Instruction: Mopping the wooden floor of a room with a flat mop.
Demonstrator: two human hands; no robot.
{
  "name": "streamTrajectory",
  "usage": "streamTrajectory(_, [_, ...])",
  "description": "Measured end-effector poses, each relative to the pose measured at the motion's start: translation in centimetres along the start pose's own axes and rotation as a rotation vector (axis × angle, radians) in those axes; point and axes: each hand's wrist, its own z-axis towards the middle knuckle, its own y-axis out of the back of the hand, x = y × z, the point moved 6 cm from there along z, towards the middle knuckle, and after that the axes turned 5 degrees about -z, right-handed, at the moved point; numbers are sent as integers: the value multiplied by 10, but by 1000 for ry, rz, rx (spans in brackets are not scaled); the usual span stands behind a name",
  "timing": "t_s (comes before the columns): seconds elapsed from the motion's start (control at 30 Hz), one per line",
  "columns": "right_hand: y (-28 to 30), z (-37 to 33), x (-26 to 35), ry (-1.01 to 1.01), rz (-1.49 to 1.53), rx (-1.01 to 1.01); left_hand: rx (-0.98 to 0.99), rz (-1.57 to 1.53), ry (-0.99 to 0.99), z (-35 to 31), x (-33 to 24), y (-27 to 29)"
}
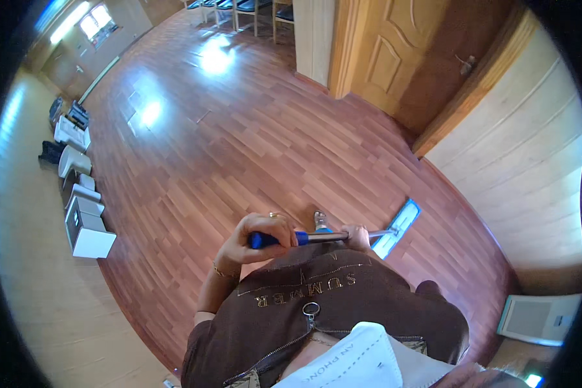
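A flat mop (328,237) runs sideways in front of my body. My left hand (265,233) is wrapped round the blue grip at the top end of its handle. Farther down, my right hand (355,238) is closed round the metal pole. The blue-edged mop head (404,221) lies flat on the wood-patterned floor (252,142) to my right. One of my feet (321,220) shows just beyond the pole, in a light sandal.
A wooden door (404,64) with a wide frame stands ahead on the right. White cabinets or appliances (92,226) line the left wall. Several dark-seated chairs (247,8) stand at the far end. A white panelled unit (540,318) is at the lower right.
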Motion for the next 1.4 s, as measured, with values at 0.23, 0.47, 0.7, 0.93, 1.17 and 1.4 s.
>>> streamTrajectory(0.23, [2, 74, 58, 382, 46, 6, -278, 62, -127, 6, -41, 41])
streamTrajectory(0.47, [23, 174, 108, 693, 111, -43, -334, 352, -170, 29, -65, 66])
streamTrajectory(0.7, [11, 298, 101, 799, 71, -67, -267, 701, -57, 73, -25, 92])
streamTrajectory(0.93, [-60, 439, 52, 598, -13, 61, -267, 793, 95, 107, 86, 142])
streamTrajectory(1.17, [-99, 492, 66, 730, -399, 201, -371, 871, 196, 92, 155, 162])
streamTrajectory(1.4, [-110, 449, 156, 995, -227, 288, -547, 916, 221, 50, 79, 131])
